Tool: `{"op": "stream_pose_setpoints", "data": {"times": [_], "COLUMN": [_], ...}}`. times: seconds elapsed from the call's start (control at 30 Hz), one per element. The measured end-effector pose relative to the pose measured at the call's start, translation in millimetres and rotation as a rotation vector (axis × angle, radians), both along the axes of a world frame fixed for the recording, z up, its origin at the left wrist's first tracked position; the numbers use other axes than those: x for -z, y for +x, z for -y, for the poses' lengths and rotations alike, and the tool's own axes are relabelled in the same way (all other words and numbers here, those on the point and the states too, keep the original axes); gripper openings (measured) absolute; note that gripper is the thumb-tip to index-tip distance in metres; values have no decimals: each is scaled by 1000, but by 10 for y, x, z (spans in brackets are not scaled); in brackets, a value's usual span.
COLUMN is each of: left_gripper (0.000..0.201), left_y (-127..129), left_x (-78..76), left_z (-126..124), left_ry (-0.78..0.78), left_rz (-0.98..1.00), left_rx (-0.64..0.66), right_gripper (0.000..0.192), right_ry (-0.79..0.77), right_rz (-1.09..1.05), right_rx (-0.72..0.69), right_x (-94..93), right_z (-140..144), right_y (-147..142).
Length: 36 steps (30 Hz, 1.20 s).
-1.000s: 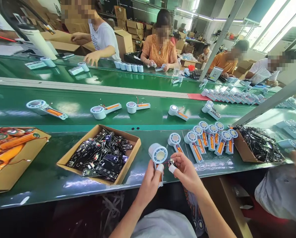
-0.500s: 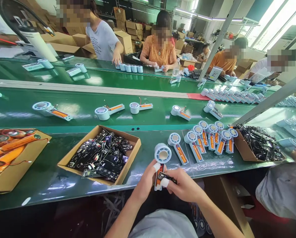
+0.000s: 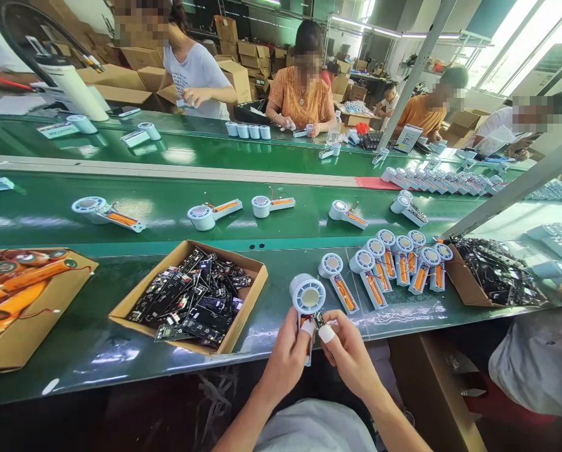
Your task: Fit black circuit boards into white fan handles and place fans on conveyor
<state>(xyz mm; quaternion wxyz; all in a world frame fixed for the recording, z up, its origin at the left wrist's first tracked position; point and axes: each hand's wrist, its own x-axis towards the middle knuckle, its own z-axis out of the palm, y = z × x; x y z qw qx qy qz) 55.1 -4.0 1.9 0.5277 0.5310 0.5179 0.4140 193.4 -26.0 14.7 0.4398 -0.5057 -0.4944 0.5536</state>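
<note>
My left hand (image 3: pixel 288 351) is closed round the handle of a pale blue handheld fan body (image 3: pixel 308 295), its round head pointing away from me. Orange and red show inside the open handle, partly covered by my fingers. Between the thumb and fingers of my right hand (image 3: pixel 349 355) is a small black circuit board (image 3: pixel 317 319), held close against the fan's neck. White covers wrap a fingertip on each hand. To the right of the fan, several similar fan bodies (image 3: pixel 340 282) with orange batteries in their handles lie on the green bench.
A cardboard tray of circuit boards (image 3: pixel 258 276) stands left of my hands, and a box of orange batteries (image 3: pixel 69 301) beyond it. Another board box (image 3: pixel 460 285) is at right. Fan parts lie on the green belt (image 3: pixel 168 188). Co-workers sit opposite and to my right.
My right hand has turned and brought the circuit board up toward the fan's neck. Fans on the near belt have shifted right. A co-worker opposite has lifted a part off the far belt.
</note>
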Motion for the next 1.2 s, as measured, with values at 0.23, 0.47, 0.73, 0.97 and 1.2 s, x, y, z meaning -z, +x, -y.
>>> {"op": "stream_pose_setpoints", "data": {"times": [0.23, 0.47, 0.73, 0.97, 1.2], "left_gripper": [23, 31, 38, 35, 40], "left_y": [-5, 64, 151, 122, 121], "left_x": [18, 41, 180, 218, 185], "left_z": [-89, -55, -82, -139, -220], "left_ry": [-18, -106, -114, -117, -246], "left_rz": [-66, 90, 74, 94, 203], "left_rx": [-41, -42, -89, -78, -135], "right_gripper": [38, 51, 59, 64, 72], "right_ry": [285, 523, 565, 482, 424], "right_rz": [423, 793, 950, 1164, 1457], "right_rx": [178, 247, 115, -151, -263], "right_x": [166, 297, 374, 144, 90], "right_z": [164, 111, 25, -27, -108], "right_y": [-65, -214, -243, -115, -170]}}
